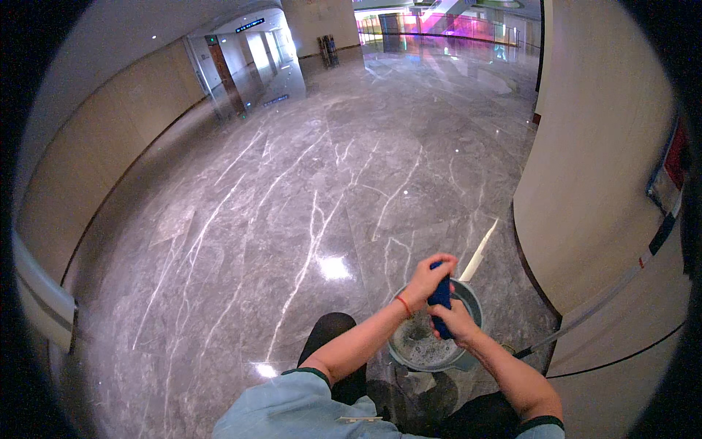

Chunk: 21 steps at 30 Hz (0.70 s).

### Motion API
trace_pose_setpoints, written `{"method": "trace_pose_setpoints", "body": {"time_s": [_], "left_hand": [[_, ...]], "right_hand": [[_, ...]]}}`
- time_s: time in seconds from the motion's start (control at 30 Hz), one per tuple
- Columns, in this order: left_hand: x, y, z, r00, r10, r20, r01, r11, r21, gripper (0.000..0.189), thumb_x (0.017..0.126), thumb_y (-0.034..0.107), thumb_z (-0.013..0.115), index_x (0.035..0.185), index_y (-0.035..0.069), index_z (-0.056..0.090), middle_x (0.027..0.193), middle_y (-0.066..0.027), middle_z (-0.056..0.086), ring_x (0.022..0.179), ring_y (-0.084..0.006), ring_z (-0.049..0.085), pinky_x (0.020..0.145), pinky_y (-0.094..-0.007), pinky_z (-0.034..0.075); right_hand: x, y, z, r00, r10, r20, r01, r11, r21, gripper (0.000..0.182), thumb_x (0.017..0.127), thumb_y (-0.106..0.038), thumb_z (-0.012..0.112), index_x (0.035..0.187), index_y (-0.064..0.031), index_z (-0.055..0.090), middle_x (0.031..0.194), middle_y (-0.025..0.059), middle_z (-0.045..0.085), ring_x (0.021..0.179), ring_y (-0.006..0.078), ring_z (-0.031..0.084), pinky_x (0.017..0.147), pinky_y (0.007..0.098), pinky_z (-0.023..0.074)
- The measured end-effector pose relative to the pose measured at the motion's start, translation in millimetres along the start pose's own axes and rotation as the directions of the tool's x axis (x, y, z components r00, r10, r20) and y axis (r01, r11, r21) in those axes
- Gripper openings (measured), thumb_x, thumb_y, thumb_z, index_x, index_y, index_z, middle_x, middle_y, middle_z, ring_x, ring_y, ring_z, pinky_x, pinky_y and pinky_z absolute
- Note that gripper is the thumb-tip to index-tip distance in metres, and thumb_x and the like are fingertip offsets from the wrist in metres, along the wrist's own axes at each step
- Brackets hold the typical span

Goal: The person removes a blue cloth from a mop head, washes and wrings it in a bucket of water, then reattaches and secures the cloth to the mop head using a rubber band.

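A dark blue cloth (pixel 440 299), bunched into a thick roll, is gripped by both of my hands above a bucket. My left hand (pixel 429 280) closes around its far end, and a red cord circles that wrist. Around the near end my right hand (pixel 456 322) is wrapped. Below them stands the grey-green round bucket (pixel 475 302) on the floor, holding murky water (pixel 425 345) with suds on top. My hands and the cloth cover part of the bucket's opening.
Glossy grey marble flooring (pixel 285 219) with white veins spreads ahead. Close on the right is a beige wall (pixel 581 164), with a long pole (pixel 592 307) slanting along it. Another beige wall (pixel 120 104) runs along the left. A dark bin-like object (pixel 327 45) stands far off by a pillar (pixel 321 22).
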<state>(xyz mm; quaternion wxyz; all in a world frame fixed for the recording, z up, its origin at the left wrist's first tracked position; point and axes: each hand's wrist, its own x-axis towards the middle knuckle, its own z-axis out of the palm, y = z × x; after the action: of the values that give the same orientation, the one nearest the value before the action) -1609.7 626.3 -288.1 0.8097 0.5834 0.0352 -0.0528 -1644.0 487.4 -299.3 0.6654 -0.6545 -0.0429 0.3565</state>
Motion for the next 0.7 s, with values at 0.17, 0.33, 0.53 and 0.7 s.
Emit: {"method": "trace_pose_setpoints", "body": {"time_s": [0.17,0.33,0.53,0.7], "left_hand": [[-19.6,69.4,-15.0,0.832,0.214,0.511,0.11,0.84,-0.531,0.081,0.082,0.064,0.055,0.142,0.014,0.033,0.118,-0.0145,0.054,0.101,-0.0269,0.059,0.083,-0.0397,0.052],[-37.4,81.9,27.4,0.559,0.57,0.602,0.235,0.588,-0.774,0.104,0.073,0.076,0.055,0.15,0.02,0.015,0.139,-0.0151,0.036,0.124,-0.0387,0.041,0.095,-0.0533,0.044],[-70.6,98.8,41.8,0.378,0.815,0.439,0.181,0.4,-0.898,0.056,0.086,0.043,0.059,0.136,0.023,0.042,0.103,-0.0091,0.056,0.102,-0.0373,0.055,0.092,-0.056,0.044],[-82.4,106.4,26.9,0.683,0.494,0.538,0.132,0.641,-0.756,0.008,0.09,0.018,0.053,0.097,0.019,0.058,0.066,0.0025,0.05,0.067,-0.0227,0.056,0.078,-0.0496,0.048]], "right_hand": [[-56.4,-64.3,20.9,0.743,-0.202,0.638,-0.342,0.705,0.622,0.034,0.082,-0.036,0.061,0.09,-0.0042,0.051,0.067,0.0055,0.051,0.043,0.015,0.047,0.042,0.0304,0.0378],[-76.4,-61.3,65.7,0.314,-0.488,0.815,-0.634,0.531,0.562,0.04,0.082,-0.041,0.06,0.091,-0.0036,0.048,0.066,0.0052,0.05,0.042,0.0135,0.046,0.041,0.0292,0.0363],[-72.7,-47.3,74.8,0.22,-0.534,0.816,-0.688,0.509,0.518,0.043,0.078,-0.04,0.065,0.093,-0.0033,0.049,0.066,0.0048,0.051,0.044,0.0141,0.049,0.045,0.0284,0.0391],[-91.5,-59.8,57.3,0.408,-0.485,0.774,-0.646,0.445,0.62,0.04,0.078,-0.033,0.068,0.097,-0.0047,0.048,0.069,0.0032,0.048,0.049,0.0137,0.048,0.046,0.0291,0.0367]]}}
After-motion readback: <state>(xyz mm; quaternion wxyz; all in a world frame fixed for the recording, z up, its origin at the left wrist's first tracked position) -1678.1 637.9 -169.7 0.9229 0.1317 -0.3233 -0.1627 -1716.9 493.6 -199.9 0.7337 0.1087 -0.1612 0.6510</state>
